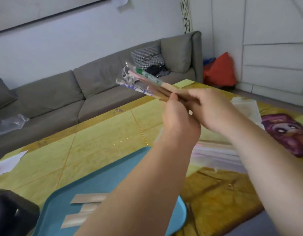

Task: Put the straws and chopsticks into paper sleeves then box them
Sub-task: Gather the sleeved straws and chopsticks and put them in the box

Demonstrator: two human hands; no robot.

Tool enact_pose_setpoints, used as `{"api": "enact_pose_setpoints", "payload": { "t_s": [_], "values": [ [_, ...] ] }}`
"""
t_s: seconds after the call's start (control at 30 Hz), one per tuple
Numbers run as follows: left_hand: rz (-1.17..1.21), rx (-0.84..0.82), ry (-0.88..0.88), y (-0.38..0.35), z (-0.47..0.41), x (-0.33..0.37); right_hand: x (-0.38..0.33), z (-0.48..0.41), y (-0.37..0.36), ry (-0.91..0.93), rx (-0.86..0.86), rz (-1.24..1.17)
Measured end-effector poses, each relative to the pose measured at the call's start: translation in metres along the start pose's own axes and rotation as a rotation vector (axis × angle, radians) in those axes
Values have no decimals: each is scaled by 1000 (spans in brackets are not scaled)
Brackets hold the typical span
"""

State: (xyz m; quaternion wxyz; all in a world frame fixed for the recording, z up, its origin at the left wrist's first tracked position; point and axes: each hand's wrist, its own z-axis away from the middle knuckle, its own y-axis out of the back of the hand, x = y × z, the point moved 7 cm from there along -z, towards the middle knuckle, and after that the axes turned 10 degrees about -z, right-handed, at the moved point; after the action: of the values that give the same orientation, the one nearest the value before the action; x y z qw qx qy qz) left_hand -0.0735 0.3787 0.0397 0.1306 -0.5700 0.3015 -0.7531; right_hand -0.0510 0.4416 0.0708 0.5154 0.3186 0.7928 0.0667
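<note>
Head view: your left hand (179,121) and right hand (213,109) hold the bundle (144,80) of sleeved sticks above the table (104,133), fingers curled round its near end. More paper sleeves (89,198) lie on the blue tray (113,167). Sleeving looks partly done, and boxing looks not yet begun.

Left grip (179,120), right grip (213,109), both bare, forearms uncovered to frame edge
</note>
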Motion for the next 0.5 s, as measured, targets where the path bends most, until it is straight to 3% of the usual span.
{"api": "enact_pose_setpoints", "payload": {
  "t_s": [0.1,0.3,0.5],
  "values": [
    [-20,22,141,-5,2,-44,33,8,21,-167,-233,240],
    [-65,115,477,1,2,-101,93,33,14,-428,-572,412],
    [-37,16,585,-7,18,-89,120,46,14,-505,-677,434]
  ]
}}
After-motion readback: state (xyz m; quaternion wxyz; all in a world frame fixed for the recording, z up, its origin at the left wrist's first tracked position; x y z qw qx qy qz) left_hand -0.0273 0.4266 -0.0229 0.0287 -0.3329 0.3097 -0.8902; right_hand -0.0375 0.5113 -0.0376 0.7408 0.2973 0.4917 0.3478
